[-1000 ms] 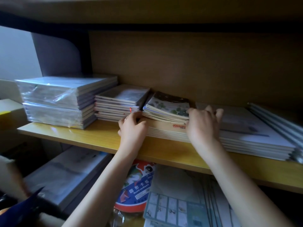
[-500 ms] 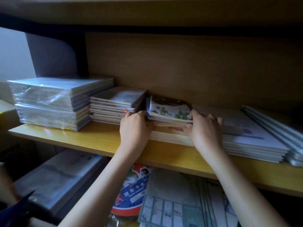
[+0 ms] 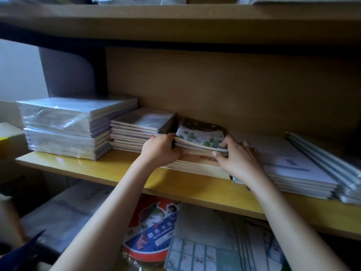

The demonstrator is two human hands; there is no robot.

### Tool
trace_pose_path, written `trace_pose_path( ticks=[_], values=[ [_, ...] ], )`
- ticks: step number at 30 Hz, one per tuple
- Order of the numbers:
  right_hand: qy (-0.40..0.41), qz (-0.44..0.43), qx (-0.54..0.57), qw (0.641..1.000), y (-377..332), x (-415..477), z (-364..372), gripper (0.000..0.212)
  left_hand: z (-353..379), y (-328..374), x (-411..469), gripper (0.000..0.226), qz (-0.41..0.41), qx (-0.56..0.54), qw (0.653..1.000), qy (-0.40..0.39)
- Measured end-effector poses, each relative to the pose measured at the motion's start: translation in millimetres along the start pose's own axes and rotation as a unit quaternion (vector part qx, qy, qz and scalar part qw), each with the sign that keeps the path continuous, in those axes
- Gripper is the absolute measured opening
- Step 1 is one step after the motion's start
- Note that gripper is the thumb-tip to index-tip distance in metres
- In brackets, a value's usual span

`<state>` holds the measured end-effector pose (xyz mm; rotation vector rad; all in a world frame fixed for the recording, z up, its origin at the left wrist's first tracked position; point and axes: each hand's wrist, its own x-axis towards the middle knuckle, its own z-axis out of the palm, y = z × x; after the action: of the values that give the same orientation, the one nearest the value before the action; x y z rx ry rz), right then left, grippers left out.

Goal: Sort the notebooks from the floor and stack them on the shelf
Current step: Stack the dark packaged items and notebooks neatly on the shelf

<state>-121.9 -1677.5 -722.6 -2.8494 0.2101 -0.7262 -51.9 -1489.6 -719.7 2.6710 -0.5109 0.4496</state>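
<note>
Brown back panel (image 3: pixel 214 85) and a yellow-wood shelf (image 3: pixel 93 169) fill the frame, in dim light. On the shelf, from left of frame to right: wrapped packs (image 3: pixel 64 126), a plain stack (image 3: pixel 140 130), and mid-frame the leaf-cover notebooks (image 3: pixel 201 137) lying on a tan stack (image 3: pixel 197 168). Big white notebooks (image 3: pixel 289 165) sit at right.

Step in hand, as I read it: seating and squaring the small leaf-cover pile on its stack, i.e. the stacking part, not the sorting. Left grip (image 3: pixel 160 151) has fingers curled round the pile's left edge. Right grip (image 3: pixel 238 159) pinches the front right corner, thumb on the near edge, fingers along the right side. Both hold the pile; neither is empty.

Pile lies flat, cover up, w/ the cover's dark band at the far edge twd the back panel. Long axis looks to run left-right, approx. parallel to the shelf front, near edge dipping a bit twd lower right. Foreshortening makes that a judgement. Spine side: can't tell.

Next move prob. calls for a light squeeze from both sides to even the edges, then a clean release w/o dragging the top copies or nudging the plain stack just beside at left.
</note>
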Motion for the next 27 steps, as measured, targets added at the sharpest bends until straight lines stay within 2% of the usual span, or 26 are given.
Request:
trace_pose_path(
  ticks=[2,4,6,8,11,15,21,24,27],
  values=[
    [-0.003,0.005,-0.001,1.0,-1,3,1,0.026,1,2,-3,0.07,-0.014,-0.066,0.998,0.003],
    [0.015,0.019,0.003,1.0,-3,4,5,0.02,6,3,-4,0.077,-0.027,-0.102,0.992,0.07],
    [0.049,0.037,0.007,0.998,-6,1,9,0.016,13,4,-7,0.073,-0.028,-0.097,0.987,0.126],
    [0.081,0.048,0.015,0.995,-8,-1,10,0.015,16,7,-9,0.067,-0.013,-0.076,0.986,0.145],
    [0.094,0.027,0.027,0.995,-6,-5,9,0.02,16,10,-9,0.064,-0.006,-0.068,0.987,0.143],
    [0.098,-0.002,-0.01,0.995,-2,-9,12,0.031,23,7,-8,0.062,-0.001,-0.146,0.981,0.125],
    [0.113,0.039,-0.014,0.993,-4,-5,18,0.04,27,2,-1,0.035,-0.008,-0.152,0.976,0.158],
    [0.118,0.045,-0.005,0.992,-5,-6,16,0.04,24,5,-2,0.038,-0.019,-0.129,0.977,0.171],
    [0.121,0.052,0.008,0.991,-6,-8,14,0.038,23,2,-3,0.051,-0.006,-0.106,0.984,0.142]
  ],
)
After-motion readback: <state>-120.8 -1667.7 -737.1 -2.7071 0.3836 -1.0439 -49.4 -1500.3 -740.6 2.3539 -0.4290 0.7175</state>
